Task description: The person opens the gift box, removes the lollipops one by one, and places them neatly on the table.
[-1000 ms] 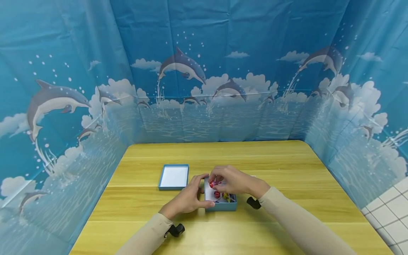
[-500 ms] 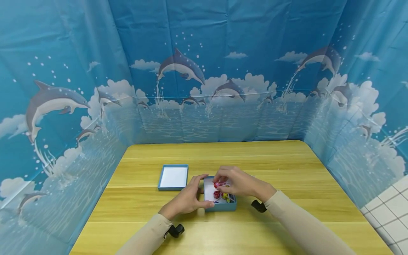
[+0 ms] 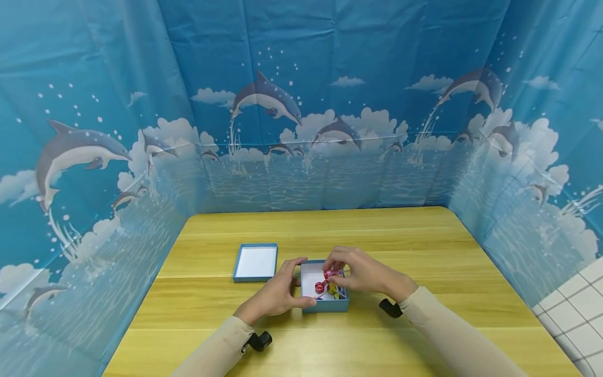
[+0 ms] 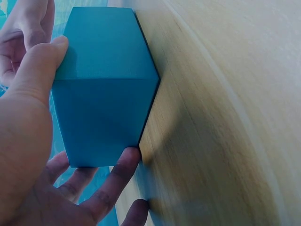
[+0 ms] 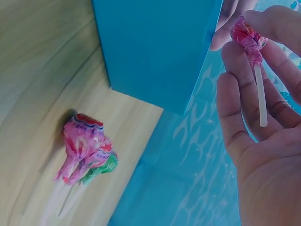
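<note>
A blue open-topped box (image 3: 325, 306) with a white inside stands on the table, red and yellow lollipops (image 3: 320, 287) lying in it. My left hand (image 3: 278, 293) grips its left end, thumb at the near corner and fingers toward the far side; the left wrist view shows these fingertips against the box's blue walls (image 4: 106, 120). Over the box's right part, my right hand (image 3: 363, 269) pinches a pink-and-red lollipop (image 5: 247, 37) by its wrapped head. Its white stick (image 5: 261, 96) points back toward the palm in the right wrist view.
A blue lid (image 3: 256, 262) with a white inside lies at the box's far left. In the right wrist view, several wrapped lollipops (image 5: 87, 148), pink and green, lie on the wooden table beside the box. A dolphin-print curtain (image 3: 301, 173) surrounds the table.
My right hand has moved right with the pink-and-red lollipop, from the box's left part toward its right part. The left hand keeps its grip on the box.
</note>
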`<action>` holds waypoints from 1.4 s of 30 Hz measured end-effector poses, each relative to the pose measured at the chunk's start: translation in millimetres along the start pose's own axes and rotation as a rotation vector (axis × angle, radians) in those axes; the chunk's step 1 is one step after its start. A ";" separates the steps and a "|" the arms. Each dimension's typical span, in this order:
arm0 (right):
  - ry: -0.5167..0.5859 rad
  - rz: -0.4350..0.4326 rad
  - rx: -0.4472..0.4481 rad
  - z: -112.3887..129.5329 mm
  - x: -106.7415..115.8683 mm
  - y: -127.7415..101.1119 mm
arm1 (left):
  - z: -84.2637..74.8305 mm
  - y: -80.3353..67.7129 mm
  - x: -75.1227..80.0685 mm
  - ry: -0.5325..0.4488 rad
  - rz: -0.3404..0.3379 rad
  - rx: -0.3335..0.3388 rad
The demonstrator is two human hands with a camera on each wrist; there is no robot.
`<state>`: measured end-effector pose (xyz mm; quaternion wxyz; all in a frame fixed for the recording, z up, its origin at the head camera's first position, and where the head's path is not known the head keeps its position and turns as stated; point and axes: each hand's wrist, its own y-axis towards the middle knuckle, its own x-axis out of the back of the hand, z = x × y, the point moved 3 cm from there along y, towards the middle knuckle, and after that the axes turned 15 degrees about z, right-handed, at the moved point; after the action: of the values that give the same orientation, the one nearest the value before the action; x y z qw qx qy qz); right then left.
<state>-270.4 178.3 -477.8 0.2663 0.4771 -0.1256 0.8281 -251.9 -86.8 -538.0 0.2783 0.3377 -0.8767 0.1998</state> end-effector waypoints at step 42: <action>-0.018 -0.130 -0.069 -38.6 -4.3 -57.1 | 1.0 1.2 0.6 -0.012 -0.003 0.003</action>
<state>-264.6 241.9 -503.9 0.3347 0.4820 -0.1252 0.8000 -253.5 -86.7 -538.6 0.2729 0.3408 -0.8775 0.1984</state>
